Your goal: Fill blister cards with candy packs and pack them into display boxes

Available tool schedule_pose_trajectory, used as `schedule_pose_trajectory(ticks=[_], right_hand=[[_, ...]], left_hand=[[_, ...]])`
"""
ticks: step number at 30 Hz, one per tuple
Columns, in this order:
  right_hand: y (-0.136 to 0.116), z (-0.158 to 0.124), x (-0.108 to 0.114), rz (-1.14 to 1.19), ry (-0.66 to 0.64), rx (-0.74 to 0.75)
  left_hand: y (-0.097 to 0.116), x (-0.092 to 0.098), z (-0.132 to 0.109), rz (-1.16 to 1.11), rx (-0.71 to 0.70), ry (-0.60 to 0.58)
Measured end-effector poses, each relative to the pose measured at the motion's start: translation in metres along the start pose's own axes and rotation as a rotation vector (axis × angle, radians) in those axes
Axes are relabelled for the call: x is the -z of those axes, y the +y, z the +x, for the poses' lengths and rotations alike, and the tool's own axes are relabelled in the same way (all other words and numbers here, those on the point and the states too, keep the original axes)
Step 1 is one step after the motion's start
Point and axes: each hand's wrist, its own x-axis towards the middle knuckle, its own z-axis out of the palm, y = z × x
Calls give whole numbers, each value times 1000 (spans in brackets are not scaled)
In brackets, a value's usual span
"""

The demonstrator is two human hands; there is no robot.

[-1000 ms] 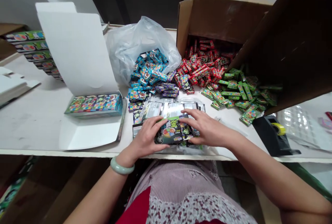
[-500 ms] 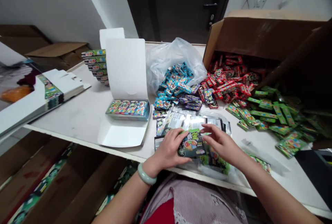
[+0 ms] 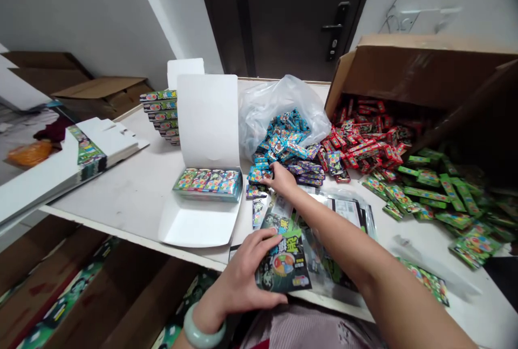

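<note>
My left hand (image 3: 246,273), with a pale bangle at its wrist, grips a black and green printed packet (image 3: 285,264) near the table's front edge. My right hand (image 3: 281,180) reaches across to the small blue packets (image 3: 283,136), its thumb and fingers closed on one blue packet (image 3: 259,175) at the near edge of that pile. Purple packets (image 3: 309,171) lie just right of the fingers. To the left stands an open white box (image 3: 208,117) holding a row of colourful small packs (image 3: 208,183).
Red packets (image 3: 364,138) spill from a cardboard carton (image 3: 413,74) at the right, beside green packets (image 3: 437,190). Clear plastic sleeves (image 3: 348,209) lie under my right forearm. Stacked printed boxes (image 3: 162,114) and flattened white cartons (image 3: 109,146) are at the left.
My right hand has left the black and green packet and moved up and left to the blue packets. My left hand has moved down and left, holding the packet. The view has shifted slightly.
</note>
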Motion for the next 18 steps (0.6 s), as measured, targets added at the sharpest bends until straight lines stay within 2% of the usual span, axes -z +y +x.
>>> schedule_pose_trajectory(ticks=[2, 5, 9, 11, 13, 15, 16, 18], right_hand=[[4, -1, -1, 43, -10, -29], [10, -16, 18, 161, -61, -82], [21, -65, 72, 311, -114, -145], [29, -95, 103, 340, -51, -129], [38, -124, 131, 217, 98, -31], [47, -149, 152, -101, 223, 111], [51, -160, 159, -287, 233, 164], [58, -178, 166, -563, 146, 214]], left_hand=[[-4, 0, -1, 6, 5, 11], [-7, 0, 2, 9, -3, 27], [-9, -4, 9, 14, -14, 43], [-9, -6, 12, 32, -15, 49], [-10, -10, 17, 59, -11, 54], [-10, -15, 24, 94, -7, 61], [-9, -18, 28, 112, -9, 64], [-7, -24, 37, 150, -20, 60]])
